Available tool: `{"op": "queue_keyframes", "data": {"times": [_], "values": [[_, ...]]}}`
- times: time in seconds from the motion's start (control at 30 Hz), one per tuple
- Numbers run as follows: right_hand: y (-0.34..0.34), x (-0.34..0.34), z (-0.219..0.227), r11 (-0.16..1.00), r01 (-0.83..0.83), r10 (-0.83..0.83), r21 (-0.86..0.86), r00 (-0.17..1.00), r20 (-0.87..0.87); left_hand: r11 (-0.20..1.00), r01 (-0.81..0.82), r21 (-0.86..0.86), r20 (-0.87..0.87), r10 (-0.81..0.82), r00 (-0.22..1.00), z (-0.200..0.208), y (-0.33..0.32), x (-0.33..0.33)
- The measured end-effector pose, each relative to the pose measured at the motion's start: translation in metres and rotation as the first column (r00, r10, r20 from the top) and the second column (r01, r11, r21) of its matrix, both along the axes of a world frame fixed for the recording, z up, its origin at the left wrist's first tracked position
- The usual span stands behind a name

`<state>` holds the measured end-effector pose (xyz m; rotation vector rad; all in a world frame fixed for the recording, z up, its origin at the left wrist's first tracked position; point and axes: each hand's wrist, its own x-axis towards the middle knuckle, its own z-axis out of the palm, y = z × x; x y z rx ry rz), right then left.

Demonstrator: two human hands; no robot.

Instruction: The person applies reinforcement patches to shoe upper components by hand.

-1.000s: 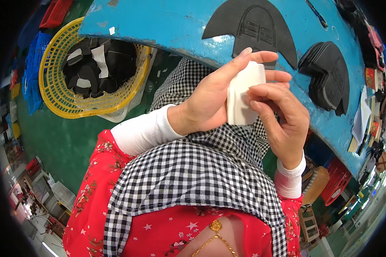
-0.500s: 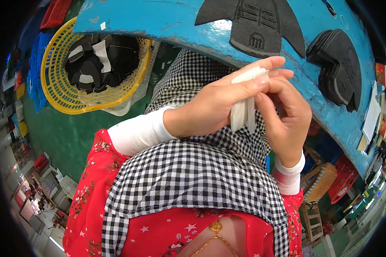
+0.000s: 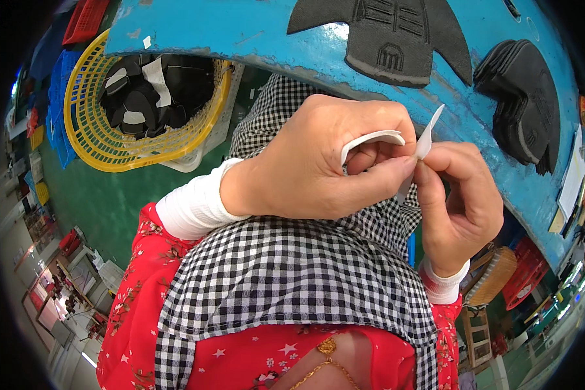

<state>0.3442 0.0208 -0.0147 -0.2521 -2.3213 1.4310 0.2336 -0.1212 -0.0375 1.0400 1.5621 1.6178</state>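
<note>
- Two bare hands meet above a checked apron (image 3: 292, 273), a thin white strip (image 3: 430, 132) standing between them at the fingertips.
- The left hand (image 3: 318, 162) curls around a bent white pad (image 3: 370, 138), its thumb tip next to the strip (whether it grips that as well cannot be told).
- The right hand (image 3: 465, 198), the nearer to the strip, appears to pinch its base between thumb and forefinger.
- The strip lies to the right of the pad, its long axis rising from the pinch and leaning rightward, toward the blue table (image 3: 253, 39).
- The table's near edge slants past beyond the hands; blue top shows between a black sole-shaped piece (image 3: 390, 45) and a black stack (image 3: 523, 104).
- At left, green floor (image 3: 110, 211) separates forearm from yellow basket (image 3: 223, 105).
</note>
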Motion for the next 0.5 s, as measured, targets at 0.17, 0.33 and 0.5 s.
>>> {"op": "queue_keyframes", "data": {"times": [0.17, 0.33, 0.5], "values": [[0.0019, -0.0002, -0.0010, 0.999, -0.017, 0.018, 0.043, 1.000, -0.018, 0.997, -0.071, 0.027, -0.130, 0.074, 0.989, -0.0018, 0.0005, 0.0022], [0.0028, 0.0017, 0.0003, 1.000, -0.004, 0.004, -0.006, 0.999, 0.041, 0.997, -0.062, 0.047, -0.163, 0.069, 0.984, -0.0011, 0.0018, -0.0004], [0.0054, 0.0053, 0.0006, 0.997, -0.064, 0.067, -0.041, 0.995, 0.073, 0.995, -0.081, 0.051, -0.214, 0.090, 0.973, -0.0041, 0.0018, 0.0017]]}}
